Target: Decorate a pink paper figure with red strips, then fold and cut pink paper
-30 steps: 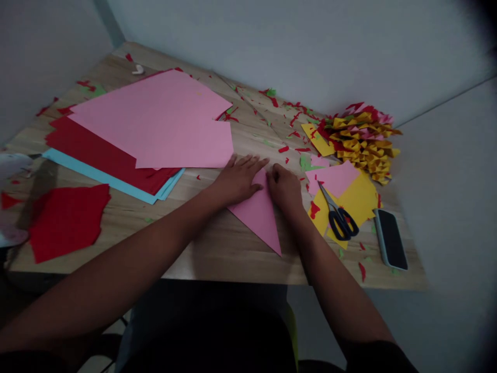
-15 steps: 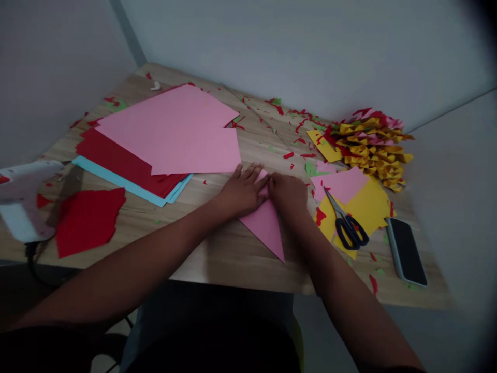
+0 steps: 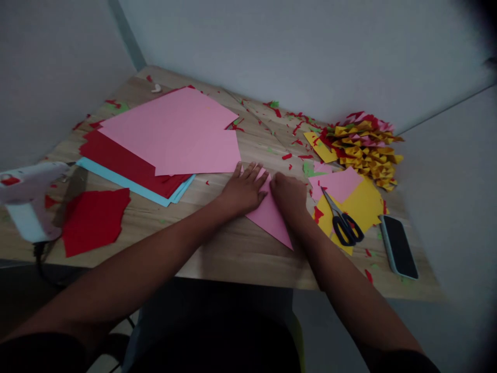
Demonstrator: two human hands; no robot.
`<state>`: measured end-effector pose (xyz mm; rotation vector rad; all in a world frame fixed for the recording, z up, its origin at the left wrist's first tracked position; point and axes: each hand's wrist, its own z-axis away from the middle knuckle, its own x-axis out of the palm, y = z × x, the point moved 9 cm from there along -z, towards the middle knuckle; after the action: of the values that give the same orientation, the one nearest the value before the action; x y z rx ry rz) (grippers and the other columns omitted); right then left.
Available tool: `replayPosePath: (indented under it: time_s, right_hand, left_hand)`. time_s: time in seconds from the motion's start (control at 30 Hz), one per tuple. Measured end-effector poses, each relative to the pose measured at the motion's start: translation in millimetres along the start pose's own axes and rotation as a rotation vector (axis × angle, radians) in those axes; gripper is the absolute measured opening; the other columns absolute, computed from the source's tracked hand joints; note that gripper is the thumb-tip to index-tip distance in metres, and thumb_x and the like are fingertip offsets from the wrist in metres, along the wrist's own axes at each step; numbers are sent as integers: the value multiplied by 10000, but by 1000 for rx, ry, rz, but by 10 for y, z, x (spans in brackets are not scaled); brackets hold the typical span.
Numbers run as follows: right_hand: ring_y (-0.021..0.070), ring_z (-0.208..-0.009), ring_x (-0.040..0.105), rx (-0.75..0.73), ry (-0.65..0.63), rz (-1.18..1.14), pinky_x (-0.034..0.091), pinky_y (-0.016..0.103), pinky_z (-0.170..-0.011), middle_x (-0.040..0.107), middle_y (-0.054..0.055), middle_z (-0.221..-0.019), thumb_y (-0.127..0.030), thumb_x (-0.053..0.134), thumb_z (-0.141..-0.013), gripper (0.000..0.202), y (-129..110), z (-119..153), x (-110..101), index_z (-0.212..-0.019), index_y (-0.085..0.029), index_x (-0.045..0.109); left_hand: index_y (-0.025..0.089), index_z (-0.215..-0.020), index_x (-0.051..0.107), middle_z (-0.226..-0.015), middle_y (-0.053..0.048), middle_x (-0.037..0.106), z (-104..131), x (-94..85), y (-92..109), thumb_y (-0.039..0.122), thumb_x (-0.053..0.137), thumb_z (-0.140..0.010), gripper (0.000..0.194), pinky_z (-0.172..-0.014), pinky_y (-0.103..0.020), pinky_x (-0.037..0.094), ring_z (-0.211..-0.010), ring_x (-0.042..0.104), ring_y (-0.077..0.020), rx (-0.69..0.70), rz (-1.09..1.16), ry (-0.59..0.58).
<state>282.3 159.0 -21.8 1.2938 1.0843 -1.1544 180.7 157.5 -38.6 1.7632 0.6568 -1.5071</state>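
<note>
A folded piece of pink paper (image 3: 272, 223), its visible part tapering to a point toward me, lies on the table under my hands. My left hand (image 3: 244, 191) rests flat on its upper part with the fingers spread. Against the paper's right edge, near the top, my right hand (image 3: 289, 197) is curled closed; its fingertips are hidden, so I cannot tell if anything is in them. Just beyond my left hand lies a stack of large pink sheets (image 3: 174, 134). Scissors (image 3: 345, 225) with dark handles rest on yellow paper (image 3: 367, 202) to the right of my right hand.
Red sheets (image 3: 120, 163) and light blue sheets (image 3: 128, 186) stick out under the pink stack. A glue gun (image 3: 29, 197) and red paper (image 3: 95, 223) are at left. At right are a phone (image 3: 399, 246) and a bundle of folded yellow, pink and red paper (image 3: 367, 150). Scraps litter the table.
The folded paper's near tip has shifted right and slightly away from me. My left thumb has moved off my right hand, lower on the paper. My right hand stays closed at the edge.
</note>
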Motion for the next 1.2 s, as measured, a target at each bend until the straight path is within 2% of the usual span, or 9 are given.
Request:
replayPosePath:
  time_s: [0.13, 0.3, 0.5, 0.7, 0.83, 0.97, 1.07, 1.13, 1.2]
  right_hand:
    - [284, -768, 730, -3, -22, 0, 439, 317, -646, 762, 157, -822, -256, 469, -968, 261, 10, 132, 17, -960, -168, 715]
    - [301, -878, 733, 33, 0, 0, 442, 323, -665, 758, 200, -964, -306, 356, -1030, 370, -4, 66, 1, -1058, -160, 695]
    - [314, -779, 737, 85, -55, 17, 436, 326, -633, 756, 168, -821, -254, 473, -956, 247, 141, 370, 46, -955, -173, 706]
    - [299, -855, 734, 137, -51, -18, 439, 325, -674, 767, 168, -926, -262, 442, -975, 277, 199, 398, 60, -1039, -184, 700]
    - [266, -817, 732, 200, -91, -39, 422, 299, -657, 767, 125, -845, -254, 468, -965, 244, 416, 792, 102, -956, -195, 704]
    - [250, -742, 714, 257, -113, -45, 411, 297, -625, 751, 103, -795, -274, 492, -965, 224, 613, 1222, 33, -916, -199, 697]
    - [238, -808, 699, 248, -82, -76, 444, 308, -694, 744, 94, -879, -336, 453, -1009, 260, 547, 1319, -84, -1004, -208, 679]
    - [250, -972, 664, 177, 8, -141, 457, 326, -830, 720, 113, -1043, -411, 481, -1009, 293, 377, 1266, -188, -1125, -204, 652]
    - [288, -1104, 595, 103, 109, -225, 430, 362, -946, 662, 154, -1193, -483, 571, -961, 422, 192, 1173, -267, -1250, -177, 613]
  left_hand:
    - [158, -1543, 409, -1659, -176, 274, -1, 5, 30, 402, 348, -1047, 556, -1235, -622, 116, -1544, 235, -341, 29, -21, 26]
    - [99, -1548, 385, -1645, -138, 329, -3, -16, 107, 276, 220, -1063, 541, -1249, -570, 148, -1523, 304, -297, 60, -1, 34]
    - [92, -1571, 329, -1664, -154, 265, 12, 9, 131, 519, 371, -1023, 696, -1255, -594, 88, -1552, 223, -300, 73, 37, -51]
    - [108, -1584, 307, -1667, -156, 259, -59, 27, 64, 536, 353, -1017, 712, -1249, -602, 66, -1553, 217, -308, 43, 27, -23]
    - [117, -1586, 303, -1667, -158, 258, -73, 65, 44, 530, 363, -1016, 706, -1239, -616, 68, -1549, 228, -316, 59, 31, -47]
    - [137, -1544, 391, -1649, -169, 308, -60, 22, 20, 471, 432, -1001, 639, -1218, -661, 53, -1525, 274, -356, 76, 129, 40]
    - [158, -1473, 491, -1574, -140, 461, -48, -87, 5, 355, 419, -996, 521, -1223, -611, 169, -1455, 404, -329, 64, 282, 135]
    - [145, -1437, 516, -1499, -112, 552, -49, -204, -15, 264, 343, -996, 489, -1204, -489, 306, -1383, 487, -260, 44, 334, 201]
    - [144, -1410, 524, -1452, -93, 585, -48, -350, -54, 205, 293, -977, 494, -1163, -394, 383, -1340, 514, -211, 21, 348, 279]
